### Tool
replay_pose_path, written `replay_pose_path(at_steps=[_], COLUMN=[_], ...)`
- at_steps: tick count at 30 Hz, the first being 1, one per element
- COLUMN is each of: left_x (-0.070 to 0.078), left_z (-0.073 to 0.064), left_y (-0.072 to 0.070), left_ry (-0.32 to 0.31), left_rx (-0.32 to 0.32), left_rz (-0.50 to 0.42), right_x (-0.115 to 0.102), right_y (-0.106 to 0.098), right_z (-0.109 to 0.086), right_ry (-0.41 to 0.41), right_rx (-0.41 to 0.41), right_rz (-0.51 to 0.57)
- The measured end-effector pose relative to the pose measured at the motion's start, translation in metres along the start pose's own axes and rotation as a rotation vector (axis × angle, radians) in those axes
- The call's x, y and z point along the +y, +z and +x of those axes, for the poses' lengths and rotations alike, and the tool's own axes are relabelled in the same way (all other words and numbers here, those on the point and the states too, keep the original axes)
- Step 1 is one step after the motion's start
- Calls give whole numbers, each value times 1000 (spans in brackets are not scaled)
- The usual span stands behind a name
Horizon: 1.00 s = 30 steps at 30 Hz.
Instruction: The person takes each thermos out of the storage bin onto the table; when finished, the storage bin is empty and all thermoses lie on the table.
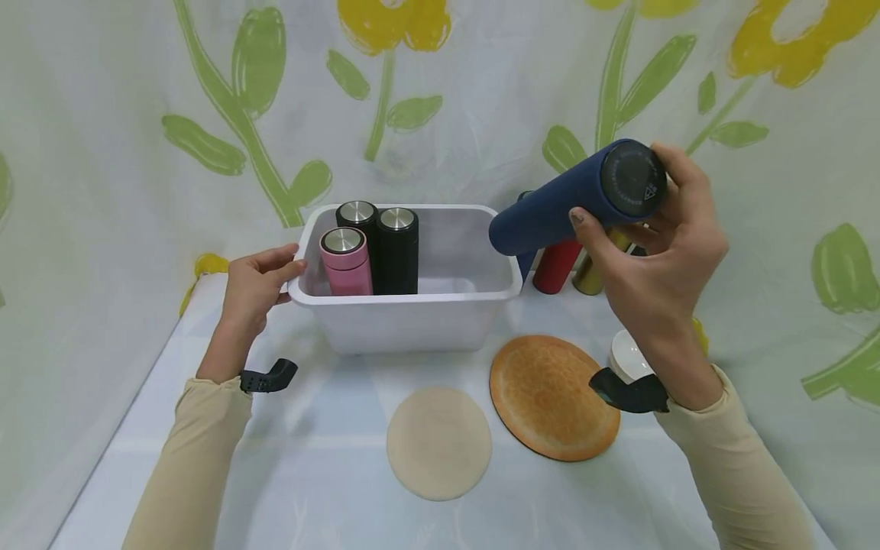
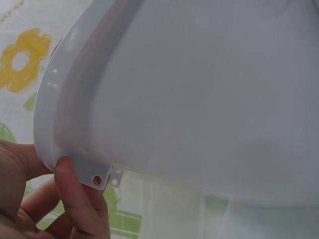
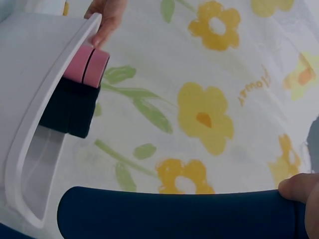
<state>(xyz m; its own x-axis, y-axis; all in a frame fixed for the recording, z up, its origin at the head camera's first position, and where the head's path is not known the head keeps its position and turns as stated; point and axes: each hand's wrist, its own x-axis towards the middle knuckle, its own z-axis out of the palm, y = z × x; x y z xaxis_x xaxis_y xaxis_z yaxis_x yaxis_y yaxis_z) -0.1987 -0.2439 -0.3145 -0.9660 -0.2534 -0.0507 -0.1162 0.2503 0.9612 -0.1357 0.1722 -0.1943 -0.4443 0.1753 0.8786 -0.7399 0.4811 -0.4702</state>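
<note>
My right hand (image 1: 677, 229) grips a dark blue thermos flask (image 1: 560, 202) by its black-ended part, tilted in the air over the right end of a white plastic tub (image 1: 406, 325). The same flask (image 3: 174, 214) lies across the bottom of the right wrist view. My left hand (image 1: 257, 283) pinches the tub's left rim; in the left wrist view thumb and fingers (image 2: 75, 194) sit either side of the edge. Inside the tub, at its left, stand a pink thermos (image 1: 347, 263) and two black thermoses (image 1: 399, 252) with silver-topped lids.
Right of the tub stand a red bottle (image 1: 555, 267) and a gold bottle (image 1: 588, 276), with another blue bottle (image 1: 525, 263) partly hidden. In front lie a brown round mat (image 1: 550, 397) and a beige disc (image 1: 440, 443). A white bowl (image 1: 627, 357) sits behind my right wrist.
</note>
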Motion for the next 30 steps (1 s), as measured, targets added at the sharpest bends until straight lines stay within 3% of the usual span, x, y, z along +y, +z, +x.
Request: replay_pose_path(at_steps=[16,24,30], left_x=[-1,3,2], left_z=[4,3,0], left_y=[-2,-1,0], left_ry=[9,8,-12], left_rx=[-7,-4,-2], left_rz=[-21,-8,-3], right_x=[21,45,61], right_y=[-24,-34,-29], right_z=[2,0,-9], right_ry=[14,17,68], right_rx=[42,-37,-101], right_rz=[-141,-217,-217])
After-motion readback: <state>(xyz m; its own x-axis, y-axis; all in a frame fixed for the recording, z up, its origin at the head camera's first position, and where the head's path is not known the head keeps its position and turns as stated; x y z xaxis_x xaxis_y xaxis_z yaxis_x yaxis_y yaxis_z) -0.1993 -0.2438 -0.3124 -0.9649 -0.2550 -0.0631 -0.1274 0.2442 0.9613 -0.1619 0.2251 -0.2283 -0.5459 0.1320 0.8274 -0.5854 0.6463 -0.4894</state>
